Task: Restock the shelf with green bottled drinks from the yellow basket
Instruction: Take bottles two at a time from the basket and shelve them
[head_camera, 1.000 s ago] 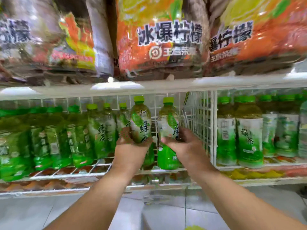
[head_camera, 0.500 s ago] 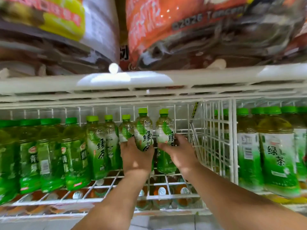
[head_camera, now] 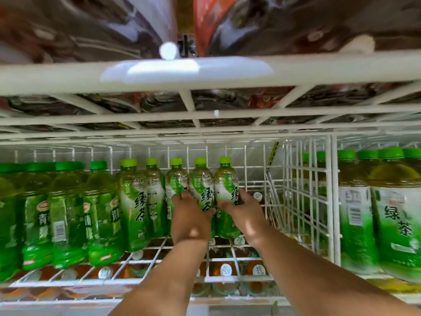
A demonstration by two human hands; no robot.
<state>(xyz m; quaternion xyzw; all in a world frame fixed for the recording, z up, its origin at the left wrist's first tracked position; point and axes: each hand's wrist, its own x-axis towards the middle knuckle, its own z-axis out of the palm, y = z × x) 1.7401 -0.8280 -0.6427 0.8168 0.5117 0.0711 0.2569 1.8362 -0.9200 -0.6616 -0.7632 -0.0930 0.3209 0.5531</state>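
Standing upright in each grip [head_camera: 191, 215], bottles [head_camera: 202, 190].

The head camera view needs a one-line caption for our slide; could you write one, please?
Left hand and right hand each set a green tea bottle upright on the white wire shelf.

Two bare forearms, no sleeves, left hand [head_camera: 190, 221] and right hand [head_camera: 245, 210] without rings or gloves.

The shelf [head_camera: 227, 279] is made of white-coated wire, smooth and faintly glossy. The bottles [head_camera: 134, 201] are of clear glossy plastic, wrapped in shiny film labels and closed with matt plastic caps [head_camera: 128, 162]. Glossy plastic packs [head_camera: 273, 26] are seen above.
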